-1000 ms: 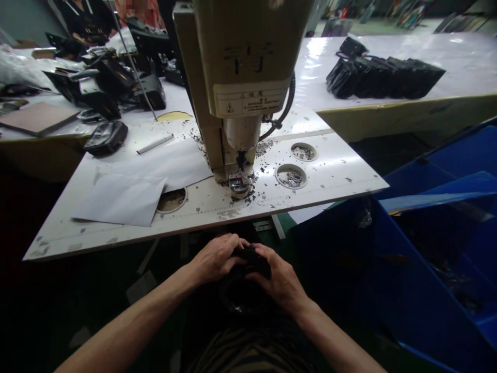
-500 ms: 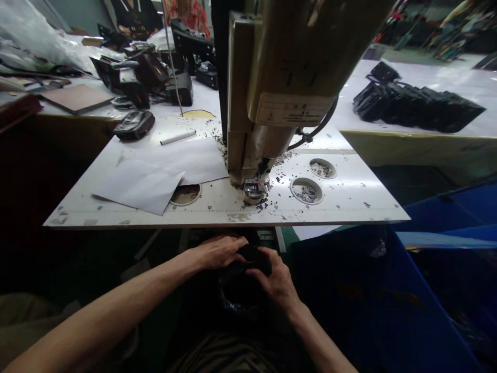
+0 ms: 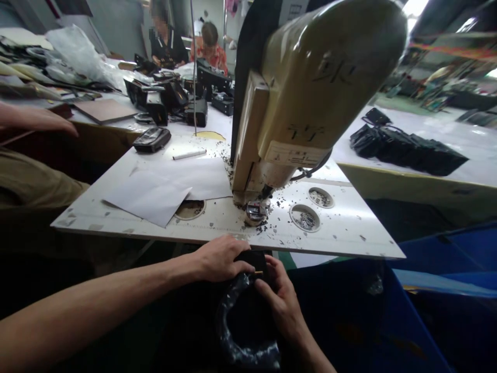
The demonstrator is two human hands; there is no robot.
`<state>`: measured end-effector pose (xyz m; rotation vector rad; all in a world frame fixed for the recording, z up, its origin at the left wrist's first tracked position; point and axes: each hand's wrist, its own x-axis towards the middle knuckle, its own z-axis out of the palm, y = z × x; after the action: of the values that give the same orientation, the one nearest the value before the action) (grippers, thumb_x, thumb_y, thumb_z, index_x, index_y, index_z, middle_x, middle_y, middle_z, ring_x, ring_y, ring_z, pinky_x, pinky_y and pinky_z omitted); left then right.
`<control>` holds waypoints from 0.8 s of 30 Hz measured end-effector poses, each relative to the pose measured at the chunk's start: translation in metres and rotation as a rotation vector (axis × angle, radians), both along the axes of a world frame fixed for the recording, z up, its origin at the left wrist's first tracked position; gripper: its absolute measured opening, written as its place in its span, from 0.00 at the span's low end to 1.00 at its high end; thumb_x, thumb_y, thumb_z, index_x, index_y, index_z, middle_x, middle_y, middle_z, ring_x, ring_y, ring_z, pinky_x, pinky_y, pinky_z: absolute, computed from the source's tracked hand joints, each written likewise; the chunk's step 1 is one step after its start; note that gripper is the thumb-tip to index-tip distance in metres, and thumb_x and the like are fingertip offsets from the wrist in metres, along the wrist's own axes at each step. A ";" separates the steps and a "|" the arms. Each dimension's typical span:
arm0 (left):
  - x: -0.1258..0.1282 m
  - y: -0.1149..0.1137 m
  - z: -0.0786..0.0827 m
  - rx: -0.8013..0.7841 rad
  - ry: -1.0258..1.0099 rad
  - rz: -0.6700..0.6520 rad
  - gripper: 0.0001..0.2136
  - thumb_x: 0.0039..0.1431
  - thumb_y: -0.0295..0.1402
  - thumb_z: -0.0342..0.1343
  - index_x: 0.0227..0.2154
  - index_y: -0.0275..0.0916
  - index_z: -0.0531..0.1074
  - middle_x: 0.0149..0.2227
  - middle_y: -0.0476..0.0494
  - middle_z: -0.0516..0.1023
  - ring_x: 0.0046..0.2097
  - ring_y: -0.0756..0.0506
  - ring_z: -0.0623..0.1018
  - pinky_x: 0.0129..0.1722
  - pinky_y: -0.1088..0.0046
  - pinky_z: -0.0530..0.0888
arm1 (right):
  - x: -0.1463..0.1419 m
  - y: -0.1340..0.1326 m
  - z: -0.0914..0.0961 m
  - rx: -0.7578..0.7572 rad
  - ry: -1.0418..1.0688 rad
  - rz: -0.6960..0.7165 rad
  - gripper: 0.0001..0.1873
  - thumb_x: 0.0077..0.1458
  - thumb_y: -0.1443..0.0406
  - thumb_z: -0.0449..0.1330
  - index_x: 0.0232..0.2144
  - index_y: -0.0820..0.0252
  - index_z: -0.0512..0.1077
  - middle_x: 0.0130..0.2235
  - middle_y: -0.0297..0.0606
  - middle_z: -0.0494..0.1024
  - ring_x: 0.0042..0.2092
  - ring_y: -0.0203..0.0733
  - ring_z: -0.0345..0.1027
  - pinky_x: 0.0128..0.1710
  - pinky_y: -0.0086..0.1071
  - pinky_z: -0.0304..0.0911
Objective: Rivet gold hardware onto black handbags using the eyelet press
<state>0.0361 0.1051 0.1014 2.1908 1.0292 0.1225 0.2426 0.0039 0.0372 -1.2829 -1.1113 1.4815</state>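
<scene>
My left hand [image 3: 217, 257] and my right hand [image 3: 280, 299] are both closed on a small black piece [image 3: 254, 259] just below the front edge of the white worktable [image 3: 341, 235]. The piece sits at the mouth of a black plastic bag [image 3: 244, 321] in my lap. A thin yellowish bit shows between my fingertips. Above the hands stands a beige press machine [image 3: 306, 98] whose metal die [image 3: 255, 211] rests on the table amid dark punched scraps.
White paper sheets [image 3: 155, 194] lie left of the machine, over a round hole [image 3: 190, 208]; two more holes [image 3: 306, 217] hold scraps. Black bags [image 3: 404, 142] lie on the right table, blue bins [image 3: 446, 290] at right. Another person's hand [image 3: 34, 119] is at left; two people sit behind.
My view has tilted up and swung left, so the machine head and a neighbour's hand show. My hands have lifted the black piece slightly out of the bag, toward the table edge.
</scene>
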 end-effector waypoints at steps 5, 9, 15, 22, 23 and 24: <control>0.002 0.022 0.037 -0.072 -0.030 0.046 0.14 0.60 0.46 0.60 0.39 0.41 0.81 0.36 0.44 0.84 0.37 0.43 0.80 0.33 0.71 0.66 | -0.003 0.025 0.043 -0.081 0.234 0.039 0.25 0.60 0.56 0.68 0.55 0.53 0.65 0.52 0.41 0.81 0.50 0.46 0.75 0.50 0.37 0.68; 0.000 0.040 0.047 -0.086 -0.019 0.071 0.15 0.59 0.47 0.61 0.36 0.41 0.81 0.32 0.47 0.82 0.33 0.46 0.77 0.31 0.72 0.64 | -0.007 0.042 0.052 -0.144 0.347 0.038 0.26 0.58 0.55 0.70 0.54 0.57 0.67 0.45 0.40 0.83 0.44 0.43 0.76 0.45 0.34 0.67; 0.001 0.064 0.055 -0.107 0.001 0.071 0.15 0.58 0.47 0.61 0.34 0.40 0.81 0.31 0.49 0.81 0.33 0.47 0.76 0.31 0.73 0.63 | -0.013 0.061 0.055 -0.224 0.393 -0.046 0.30 0.54 0.53 0.72 0.53 0.60 0.68 0.39 0.37 0.83 0.37 0.40 0.75 0.39 0.31 0.64; 0.006 0.095 0.068 -0.193 0.104 0.055 0.15 0.60 0.46 0.57 0.33 0.40 0.81 0.29 0.49 0.78 0.33 0.47 0.75 0.32 0.72 0.63 | -0.024 0.080 0.056 -0.269 0.438 -0.120 0.33 0.50 0.50 0.74 0.52 0.61 0.70 0.38 0.39 0.85 0.40 0.44 0.77 0.42 0.34 0.65; 0.007 0.100 0.068 -0.193 0.118 0.053 0.15 0.61 0.46 0.57 0.32 0.40 0.81 0.29 0.49 0.78 0.33 0.47 0.75 0.32 0.72 0.63 | -0.025 0.083 0.056 -0.279 0.440 -0.134 0.33 0.50 0.50 0.74 0.52 0.61 0.70 0.38 0.39 0.85 0.40 0.44 0.77 0.42 0.34 0.65; 0.008 0.105 0.068 -0.195 0.129 0.050 0.16 0.61 0.46 0.57 0.32 0.40 0.81 0.28 0.49 0.78 0.33 0.47 0.75 0.32 0.72 0.63 | -0.026 0.085 0.055 -0.287 0.442 -0.147 0.34 0.49 0.49 0.74 0.51 0.61 0.71 0.38 0.39 0.85 0.40 0.45 0.77 0.43 0.34 0.66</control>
<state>0.0442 0.2104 0.1690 2.0174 1.1189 -0.0946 0.2169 0.0892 0.0927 -1.1190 -0.5204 1.7452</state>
